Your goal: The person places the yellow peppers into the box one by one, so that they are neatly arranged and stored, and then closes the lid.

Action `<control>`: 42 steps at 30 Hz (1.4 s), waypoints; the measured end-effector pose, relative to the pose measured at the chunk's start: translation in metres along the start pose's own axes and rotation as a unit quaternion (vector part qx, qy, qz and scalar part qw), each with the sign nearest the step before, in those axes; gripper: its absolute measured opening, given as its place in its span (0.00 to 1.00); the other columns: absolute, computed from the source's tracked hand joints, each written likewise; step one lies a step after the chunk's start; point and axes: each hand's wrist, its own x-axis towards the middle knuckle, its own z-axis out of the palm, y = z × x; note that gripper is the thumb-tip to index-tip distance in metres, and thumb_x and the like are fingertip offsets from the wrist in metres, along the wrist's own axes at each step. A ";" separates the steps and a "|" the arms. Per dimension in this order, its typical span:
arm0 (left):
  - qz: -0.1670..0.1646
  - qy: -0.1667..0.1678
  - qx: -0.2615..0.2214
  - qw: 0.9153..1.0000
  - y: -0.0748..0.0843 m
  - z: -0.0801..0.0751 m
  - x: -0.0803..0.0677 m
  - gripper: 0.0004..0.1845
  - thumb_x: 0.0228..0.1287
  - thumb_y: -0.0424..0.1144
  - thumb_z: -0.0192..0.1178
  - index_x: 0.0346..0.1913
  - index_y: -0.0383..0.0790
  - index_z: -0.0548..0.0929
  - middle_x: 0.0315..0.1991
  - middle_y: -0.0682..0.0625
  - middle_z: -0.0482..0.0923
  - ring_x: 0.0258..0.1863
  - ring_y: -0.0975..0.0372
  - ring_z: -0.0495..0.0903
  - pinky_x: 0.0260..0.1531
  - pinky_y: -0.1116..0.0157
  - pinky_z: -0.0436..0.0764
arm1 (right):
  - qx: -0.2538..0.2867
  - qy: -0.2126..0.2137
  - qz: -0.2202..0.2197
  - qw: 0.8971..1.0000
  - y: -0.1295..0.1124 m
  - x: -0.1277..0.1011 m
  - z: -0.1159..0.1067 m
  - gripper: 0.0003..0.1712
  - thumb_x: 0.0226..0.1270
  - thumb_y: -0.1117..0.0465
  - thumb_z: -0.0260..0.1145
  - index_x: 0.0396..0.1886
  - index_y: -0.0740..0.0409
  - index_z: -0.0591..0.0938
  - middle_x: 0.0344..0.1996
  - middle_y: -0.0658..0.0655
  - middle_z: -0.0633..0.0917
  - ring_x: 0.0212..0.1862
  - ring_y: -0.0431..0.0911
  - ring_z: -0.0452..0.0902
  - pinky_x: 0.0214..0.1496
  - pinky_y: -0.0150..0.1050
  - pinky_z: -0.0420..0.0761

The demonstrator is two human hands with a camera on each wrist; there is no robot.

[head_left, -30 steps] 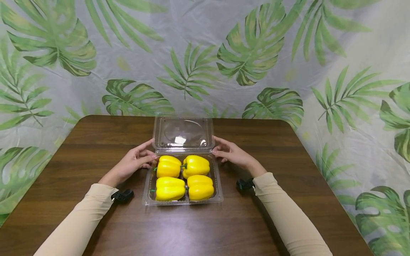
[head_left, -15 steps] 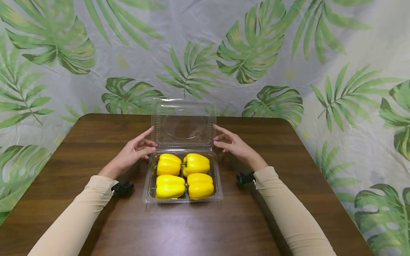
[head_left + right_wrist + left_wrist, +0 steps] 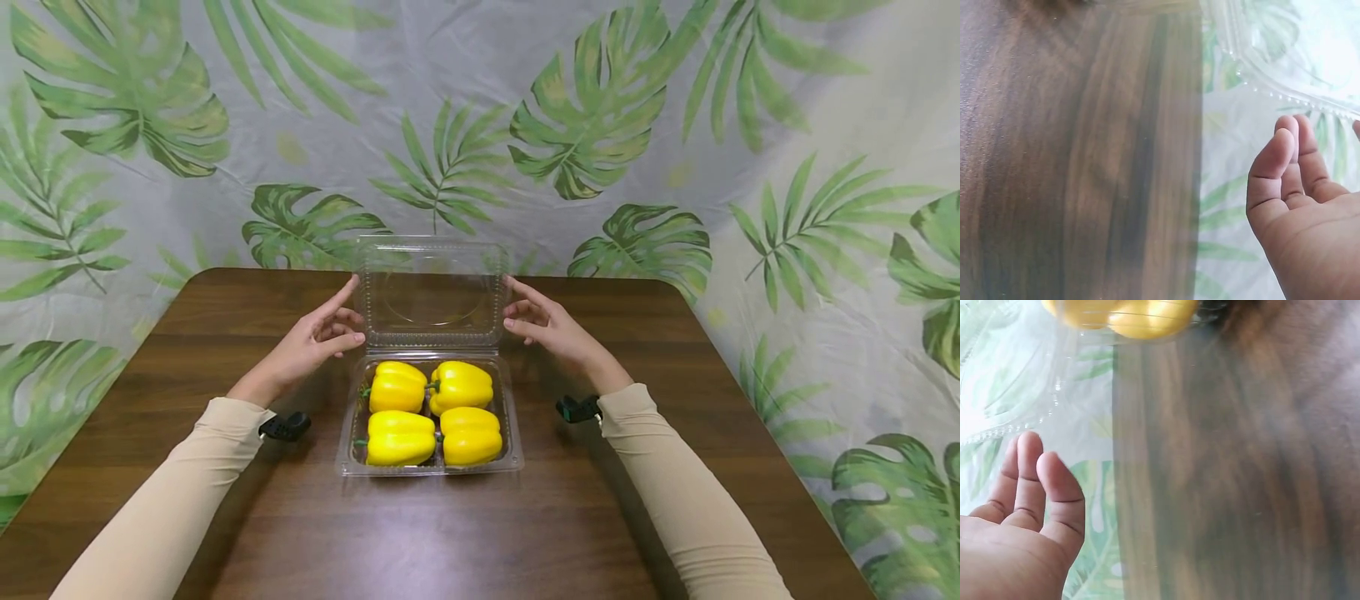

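A clear plastic clamshell box [image 3: 343, 454] sits on the table with its lid [image 3: 433, 292] standing raised at the far side. Several yellow bell peppers [image 3: 400, 437] with green stems lie in its base. My left hand [image 3: 307, 346] is at the lid's left edge, index finger stretched along it and thumb near the hinge. Mirroring it, my right hand [image 3: 555, 333] has its index fingertip right at the lid's right edge. In the wrist views, the other fingers of the left hand [image 3: 1029, 512] and right hand [image 3: 1297, 194] bend loosely beside the lid, gripping nothing.
The brown wooden table [image 3: 420, 542] has its far edge just behind the box. A leaf-patterned cloth [image 3: 465, 125] hangs behind it. Black wrist straps [image 3: 285, 427] show below both hands.
The lid has swung up from leaning far back to standing more upright. Both hands moved up and away along its side edges. The peppers and base have stayed in place.
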 end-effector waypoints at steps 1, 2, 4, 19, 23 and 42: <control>0.002 0.002 0.004 1.000 0.002 0.000 0.001 0.47 0.81 0.38 0.61 0.88 0.70 0.44 0.67 0.35 0.72 0.52 0.56 0.80 0.49 0.56 0.80 | 0.001 0.000 -0.003 1.000 -0.001 0.000 -0.001 0.43 0.83 0.63 0.62 0.89 0.39 0.56 0.66 0.70 0.76 0.66 0.74 0.72 0.53 0.50 0.74; 0.004 0.005 0.007 1.000 0.004 -0.001 0.001 0.48 0.81 0.38 0.61 0.87 0.71 0.44 0.67 0.36 0.72 0.52 0.56 0.80 0.49 0.55 0.80 | 0.002 0.000 -0.006 1.000 -0.002 0.000 -0.001 0.43 0.83 0.63 0.62 0.89 0.39 0.56 0.66 0.70 0.76 0.66 0.73 0.73 0.53 0.50 0.73; 0.012 0.009 0.015 1.000 0.007 -0.002 0.002 0.48 0.81 0.38 0.61 0.87 0.72 0.44 0.67 0.36 0.71 0.52 0.58 0.78 0.48 0.56 0.78 | 0.000 -0.001 -0.010 1.000 -0.004 -0.001 -0.002 0.43 0.83 0.63 0.62 0.89 0.39 0.56 0.66 0.71 0.75 0.65 0.71 0.74 0.53 0.50 0.73; 0.084 0.018 0.030 0.996 0.028 -0.006 -0.007 0.45 0.80 0.32 0.60 0.88 0.61 0.51 0.67 0.38 0.72 0.51 0.64 0.78 0.60 0.74 0.73 | -0.016 -0.021 -0.034 0.999 -0.021 -0.021 -0.014 0.42 0.83 0.63 0.60 0.89 0.41 0.56 0.72 0.66 0.74 0.63 0.58 0.76 0.53 0.44 0.75; 0.097 0.029 0.023 0.995 0.033 -0.004 -0.020 0.43 0.79 0.30 0.61 0.88 0.58 0.55 0.65 0.41 0.72 0.51 0.65 0.78 0.53 0.75 0.77 | -0.018 -0.035 -0.043 0.998 -0.028 -0.030 -0.014 0.40 0.83 0.64 0.61 0.88 0.45 0.58 0.74 0.66 0.73 0.62 0.54 0.74 0.56 0.38 0.78; 0.146 0.032 0.016 0.989 0.031 0.026 -0.098 0.43 0.67 0.21 0.65 0.84 0.41 0.65 0.72 0.55 0.70 0.58 0.63 0.73 0.45 0.70 0.79 | -0.137 -0.055 -0.086 0.985 -0.044 -0.100 0.008 0.38 0.78 0.58 0.70 0.84 0.46 0.69 0.70 0.55 0.76 0.64 0.51 0.72 0.54 0.37 0.77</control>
